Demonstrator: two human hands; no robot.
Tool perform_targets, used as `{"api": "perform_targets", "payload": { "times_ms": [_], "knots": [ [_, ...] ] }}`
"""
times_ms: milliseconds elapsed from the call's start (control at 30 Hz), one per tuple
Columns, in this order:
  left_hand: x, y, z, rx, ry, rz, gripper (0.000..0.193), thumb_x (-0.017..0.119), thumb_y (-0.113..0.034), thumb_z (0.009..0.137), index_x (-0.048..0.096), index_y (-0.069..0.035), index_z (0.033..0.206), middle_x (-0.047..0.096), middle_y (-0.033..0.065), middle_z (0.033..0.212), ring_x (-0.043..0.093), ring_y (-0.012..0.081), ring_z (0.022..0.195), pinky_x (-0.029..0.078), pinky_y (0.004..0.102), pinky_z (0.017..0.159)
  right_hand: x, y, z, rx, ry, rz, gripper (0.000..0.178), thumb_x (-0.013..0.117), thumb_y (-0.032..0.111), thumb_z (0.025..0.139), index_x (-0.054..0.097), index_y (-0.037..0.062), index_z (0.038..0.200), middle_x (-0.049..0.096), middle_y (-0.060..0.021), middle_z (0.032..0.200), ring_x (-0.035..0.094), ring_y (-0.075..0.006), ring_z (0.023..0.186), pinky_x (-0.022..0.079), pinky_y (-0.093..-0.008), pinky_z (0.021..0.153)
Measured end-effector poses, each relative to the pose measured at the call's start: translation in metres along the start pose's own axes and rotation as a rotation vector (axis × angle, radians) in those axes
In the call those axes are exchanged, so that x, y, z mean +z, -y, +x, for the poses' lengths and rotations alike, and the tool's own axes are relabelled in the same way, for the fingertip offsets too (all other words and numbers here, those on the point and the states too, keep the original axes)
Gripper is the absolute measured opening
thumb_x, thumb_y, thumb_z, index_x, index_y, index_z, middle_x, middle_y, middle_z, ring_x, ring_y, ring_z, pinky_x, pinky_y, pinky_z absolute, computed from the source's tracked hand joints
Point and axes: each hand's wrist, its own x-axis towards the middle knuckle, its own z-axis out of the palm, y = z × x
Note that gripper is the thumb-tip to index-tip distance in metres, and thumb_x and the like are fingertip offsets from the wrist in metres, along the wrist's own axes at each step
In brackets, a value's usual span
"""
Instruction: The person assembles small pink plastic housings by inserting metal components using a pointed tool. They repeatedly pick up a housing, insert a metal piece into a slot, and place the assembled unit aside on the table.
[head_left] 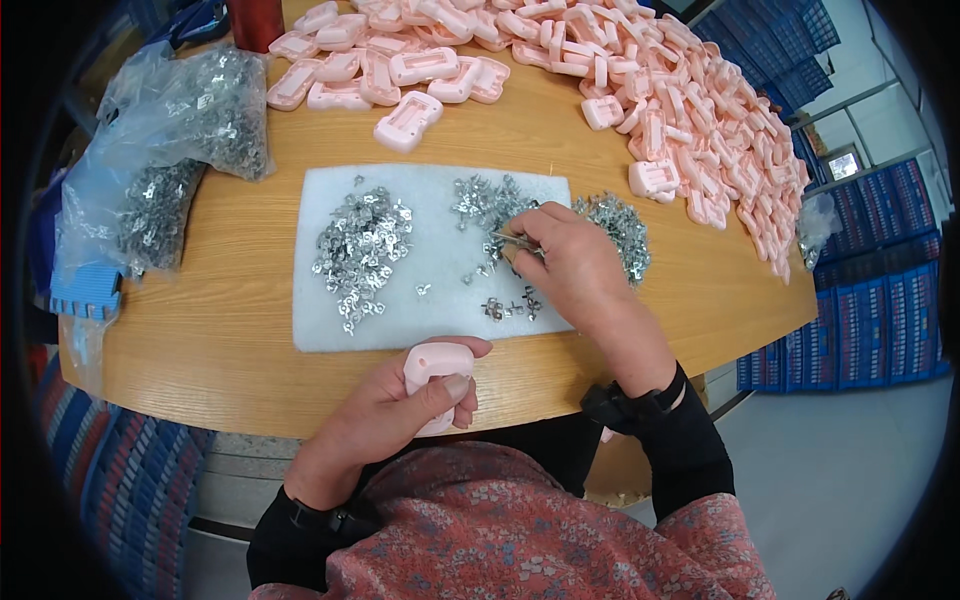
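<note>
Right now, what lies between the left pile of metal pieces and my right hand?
Mostly bare white mat, one lone piece, then loose pieces and the thin tool in your right hand; the head view shows it.

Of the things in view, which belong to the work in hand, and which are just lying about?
Likely in the work:
pink case in the left hand
tweezers in the right hand
small metal pieces
white mat

Seemingly lying about:
red container
blue jagged-edged piece

pink casing (441, 357), silvery clips (366, 245), reddish floral garment (520, 535)
</note>
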Motion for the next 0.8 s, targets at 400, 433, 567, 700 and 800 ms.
{"api": "perform_targets", "payload": {
  "times_ms": [400, 433, 567, 700, 800],
  "knots": [
    [0.000, -0.002, -0.001, -0.021, -0.016, 0.005, 0.037, 0.054, -0.019, 0.103, 0.050, -0.004, 0.137, 0.060, 0.0009, 0.089, 0.056, 0.0085, 0.085, 0.048, 0.0251, 0.079, -0.008, -0.006, -0.002, 0.032, -0.004, -0.002, 0.016, 0.068, 0.010, 0.080, 0.067, 0.0055, 0.096, 0.065, -0.0115, 0.088, 0.063, -0.0313, 0.076, 0.051, -0.0380, 0.068],
    [0.000, -0.001, -0.001, -0.023, -0.015, 0.013, 0.037, 0.054, -0.019, 0.103, 0.050, -0.004, 0.137, 0.060, 0.0008, 0.089, 0.057, 0.0084, 0.085, 0.048, 0.0250, 0.078, -0.007, -0.002, 0.000, 0.019, -0.006, 0.027, 0.016, 0.068, 0.010, 0.080, 0.067, 0.0059, 0.096, 0.065, -0.0114, 0.088, 0.064, -0.0313, 0.077, 0.051, -0.0380, 0.069],
    [-0.001, -0.002, 0.001, -0.021, -0.012, 0.009, 0.037, 0.054, -0.019, 0.103, 0.050, -0.004, 0.137, 0.060, 0.0008, 0.090, 0.057, 0.0084, 0.085, 0.048, 0.0251, 0.078, 0.004, 0.006, 0.011, -0.064, -0.031, 0.057, 0.018, 0.068, 0.010, 0.081, 0.068, 0.0078, 0.099, 0.065, -0.0106, 0.090, 0.065, -0.0310, 0.080, 0.051, -0.0386, 0.069],
    [0.000, -0.003, -0.001, -0.018, -0.024, -0.003, 0.038, 0.055, -0.019, 0.103, 0.050, -0.004, 0.137, 0.060, 0.0011, 0.090, 0.057, 0.0084, 0.084, 0.049, 0.0252, 0.078, 0.009, 0.015, 0.026, -0.127, 0.019, -0.017, 0.017, 0.065, 0.013, 0.084, 0.068, 0.0116, 0.100, 0.063, -0.0091, 0.092, 0.065, -0.0328, 0.084, 0.053, -0.0431, 0.071],
    [0.001, -0.003, -0.001, -0.031, -0.041, -0.003, 0.038, 0.055, -0.019, 0.103, 0.050, -0.004, 0.138, 0.060, 0.0014, 0.090, 0.056, 0.0083, 0.084, 0.048, 0.0251, 0.077, 0.013, 0.018, 0.036, -0.205, 0.045, -0.117, 0.019, 0.065, 0.010, 0.083, 0.068, 0.0115, 0.101, 0.064, -0.0079, 0.095, 0.065, -0.0310, 0.083, 0.053, -0.0411, 0.070]
  ]
}}
